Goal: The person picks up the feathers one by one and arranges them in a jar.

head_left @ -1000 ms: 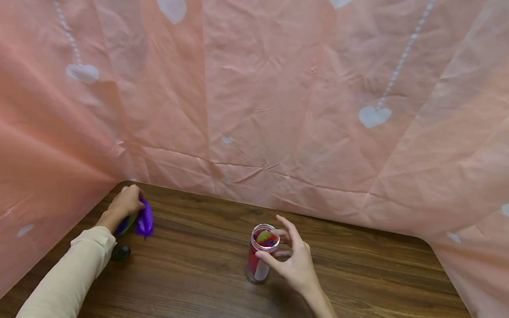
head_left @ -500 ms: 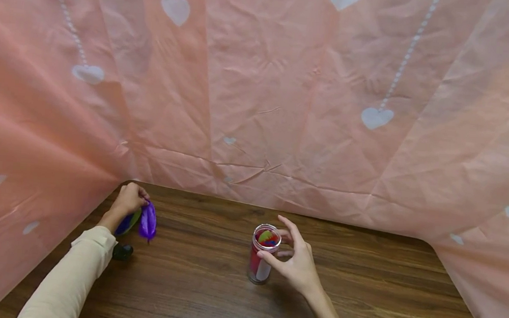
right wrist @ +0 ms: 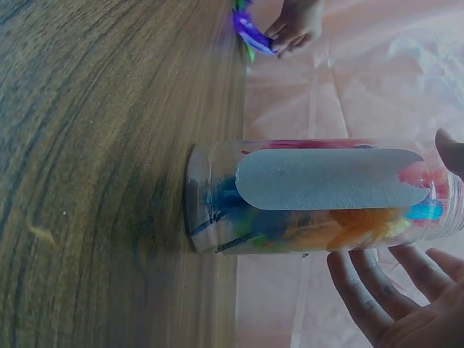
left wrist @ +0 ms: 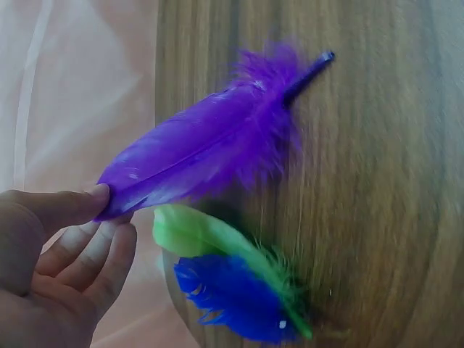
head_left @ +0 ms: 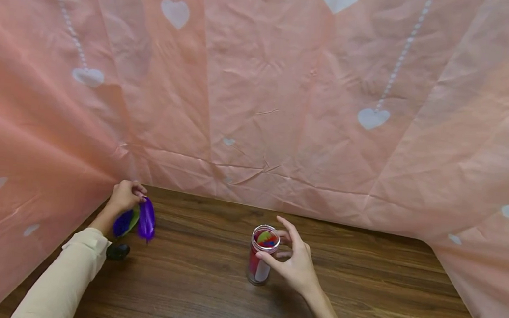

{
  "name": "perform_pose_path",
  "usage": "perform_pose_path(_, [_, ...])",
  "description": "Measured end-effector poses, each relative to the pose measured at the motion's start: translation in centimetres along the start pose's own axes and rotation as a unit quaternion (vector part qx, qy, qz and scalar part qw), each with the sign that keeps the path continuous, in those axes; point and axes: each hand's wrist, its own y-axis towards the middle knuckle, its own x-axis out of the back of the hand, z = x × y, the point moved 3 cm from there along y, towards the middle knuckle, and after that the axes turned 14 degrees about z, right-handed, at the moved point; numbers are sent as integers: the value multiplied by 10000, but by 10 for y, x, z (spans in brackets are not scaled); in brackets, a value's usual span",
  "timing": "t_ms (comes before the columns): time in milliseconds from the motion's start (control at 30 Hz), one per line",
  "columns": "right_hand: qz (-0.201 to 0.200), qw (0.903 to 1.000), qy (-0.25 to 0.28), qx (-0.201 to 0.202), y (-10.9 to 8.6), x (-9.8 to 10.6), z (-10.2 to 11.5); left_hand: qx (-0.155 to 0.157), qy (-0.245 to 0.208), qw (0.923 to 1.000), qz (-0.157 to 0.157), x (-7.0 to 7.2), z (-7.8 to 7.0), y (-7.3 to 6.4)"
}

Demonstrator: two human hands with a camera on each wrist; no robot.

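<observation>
My left hand [head_left: 124,198] pinches a purple feather [left wrist: 203,148] by its vane tip between thumb and fingers. Its bare quill points away, and the feather hangs down in the head view. Just beside it, a green feather [left wrist: 206,235] and a blue feather [left wrist: 232,297] lie together on the table. Toward the middle stands an upright clear jar [head_left: 258,265] without a lid, with a pale label [right wrist: 326,179] on its side. Colourful feathers [right wrist: 355,228] fill it. My right hand [head_left: 296,264] holds the jar near its rim, thumb in front and fingers round the far side.
A small dark rounded object [head_left: 118,251] lies by the left sleeve [head_left: 66,274]. The brown wood-grain table [head_left: 192,283] has a rounded corner near the left hand. Pink cloth [head_left: 258,105] with white hearts rises behind and along both sides.
The purple feather has come away from the other feathers and hangs from my left fingertips, uncovering more of the blue and green ones. My right hand and the jar stay in place.
</observation>
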Motion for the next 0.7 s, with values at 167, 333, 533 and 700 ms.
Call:
perform_pose_path(167, [9, 10000, 18, 30, 0, 0, 0, -51, 143, 9998, -100, 6, -3, -4])
perform_pose_path(333, [5, 10000, 23, 42, -1, 0, 0, -102, -22, 9997, -235, 10, -8, -5])
perform_pose_path(533, [-10, 10000, -10, 28, -1, -1, 0, -190, -388, 9988, -212, 12, -16, -3])
perform_pose_path(700, [-20, 10000, -14, 44, -2, -2, 0, -215, -753, 9969, -86, 15, -21, -3])
